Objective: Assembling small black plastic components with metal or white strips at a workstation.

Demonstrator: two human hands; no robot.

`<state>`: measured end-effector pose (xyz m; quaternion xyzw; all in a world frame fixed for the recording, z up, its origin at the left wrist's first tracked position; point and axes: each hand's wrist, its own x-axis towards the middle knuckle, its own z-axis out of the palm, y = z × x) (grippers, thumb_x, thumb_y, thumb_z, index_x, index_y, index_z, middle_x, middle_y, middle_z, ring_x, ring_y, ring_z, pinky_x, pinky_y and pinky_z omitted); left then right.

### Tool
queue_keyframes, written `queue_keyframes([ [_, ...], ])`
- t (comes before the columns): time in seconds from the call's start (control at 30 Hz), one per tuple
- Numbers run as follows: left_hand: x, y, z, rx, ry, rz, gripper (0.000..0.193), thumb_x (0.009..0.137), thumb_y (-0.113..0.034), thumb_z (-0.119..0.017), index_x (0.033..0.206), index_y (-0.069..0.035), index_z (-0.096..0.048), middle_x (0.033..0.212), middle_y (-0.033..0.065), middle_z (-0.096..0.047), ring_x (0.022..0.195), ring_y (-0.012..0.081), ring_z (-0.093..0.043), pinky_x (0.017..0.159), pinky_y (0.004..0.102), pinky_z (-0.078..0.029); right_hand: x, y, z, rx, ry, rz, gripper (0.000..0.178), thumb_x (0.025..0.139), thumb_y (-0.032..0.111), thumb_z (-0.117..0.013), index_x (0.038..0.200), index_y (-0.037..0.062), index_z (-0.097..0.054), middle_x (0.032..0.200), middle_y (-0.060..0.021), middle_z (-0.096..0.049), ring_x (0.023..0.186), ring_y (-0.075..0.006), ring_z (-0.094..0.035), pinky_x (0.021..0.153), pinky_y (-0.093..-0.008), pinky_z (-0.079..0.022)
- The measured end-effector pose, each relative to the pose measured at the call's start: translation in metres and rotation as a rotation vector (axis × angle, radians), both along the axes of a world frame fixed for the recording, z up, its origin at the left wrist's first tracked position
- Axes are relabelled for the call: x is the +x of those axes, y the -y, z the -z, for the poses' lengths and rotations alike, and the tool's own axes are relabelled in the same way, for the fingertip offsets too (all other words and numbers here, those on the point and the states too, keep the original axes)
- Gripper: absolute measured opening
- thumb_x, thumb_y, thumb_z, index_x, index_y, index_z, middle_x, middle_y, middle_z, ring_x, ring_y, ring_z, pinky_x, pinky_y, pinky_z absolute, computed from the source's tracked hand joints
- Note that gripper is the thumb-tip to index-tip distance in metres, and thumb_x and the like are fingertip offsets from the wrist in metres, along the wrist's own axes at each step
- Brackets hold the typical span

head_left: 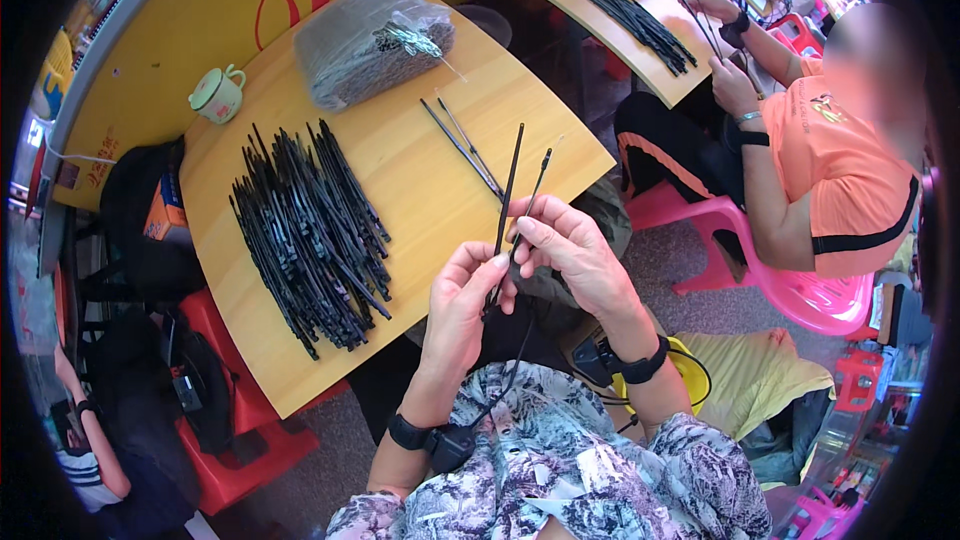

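Near the table's front edge, my left hand (462,300) pinches a slim black rod (512,168) that points up and away from me. Close beside it, my right hand (572,252) grips a thinner dark rod (541,172) with a thicker black tip and a fine pale end. Both hands almost touch, and the lower ends of the rods are hidden among the fingers. Just beyond them, a few slim dark rods (458,145) lie on the wooden table (440,230). A large pile of black rods (310,240) is spread to the left.
A clear plastic bag of thin grey pieces (370,55) sits at the table's far side, left of which stands a lidded mug (217,97). Red stools (240,440) are at left. A person in orange (850,160) handles similar rods at another table (660,70), on a pink chair (800,290).
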<state>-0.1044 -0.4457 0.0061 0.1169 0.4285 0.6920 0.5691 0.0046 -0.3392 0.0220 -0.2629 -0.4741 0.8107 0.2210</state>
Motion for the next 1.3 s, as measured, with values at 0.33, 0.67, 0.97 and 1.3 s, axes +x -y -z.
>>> queue_keyframes([
  [0.33,0.004,-0.046,0.007,0.026,0.027,0.094,0.014,0.086,-0.012,-0.058,0.096,-0.001,-0.056,0.072,0.0003,-0.056,0.056,0.0044,-0.050,0.044,0.0170,-0.036,0.013,-0.031,0.001,0.116,0.029,0.113,0.032,0.092,0.019,-0.051,0.116,-0.0026,-0.050,0.077,0.0014,-0.055,0.068,-0.0024,-0.051,0.063,-0.0156,-0.044],
  [0.67,0.011,-0.089,0.014,-0.018,0.016,0.059,0.013,0.084,-0.010,-0.061,0.094,-0.002,-0.059,0.069,-0.0005,-0.057,0.053,0.0035,-0.048,0.041,0.0159,-0.031,0.015,-0.069,0.015,0.083,0.064,0.263,0.016,0.085,0.012,-0.061,0.094,0.0014,-0.052,0.080,-0.0038,-0.057,0.064,-0.0067,-0.055,0.060,-0.0180,-0.047],
  [0.97,0.023,-0.132,0.028,-0.009,0.056,0.036,0.012,0.083,-0.008,-0.062,0.092,-0.002,-0.060,0.067,-0.0003,-0.056,0.051,0.0048,-0.048,0.039,0.0166,-0.031,0.021,-0.104,0.029,0.064,0.076,0.361,0.015,0.083,0.013,-0.063,0.090,0.0032,-0.054,0.076,-0.0024,-0.059,0.063,-0.0057,-0.055,0.057,-0.0176,-0.045],
  [1.3,0.018,-0.160,0.032,0.008,0.037,0.062,0.011,0.083,-0.009,-0.061,0.091,-0.003,-0.056,0.078,0.0046,-0.061,0.055,0.0077,-0.051,0.040,0.0195,-0.036,0.021,-0.127,0.041,-0.092,-0.174,0.331,0.012,0.088,0.014,-0.057,0.095,0.0050,-0.055,0.078,0.0000,-0.058,0.068,-0.0045,-0.056,0.061,-0.0165,-0.048],
])
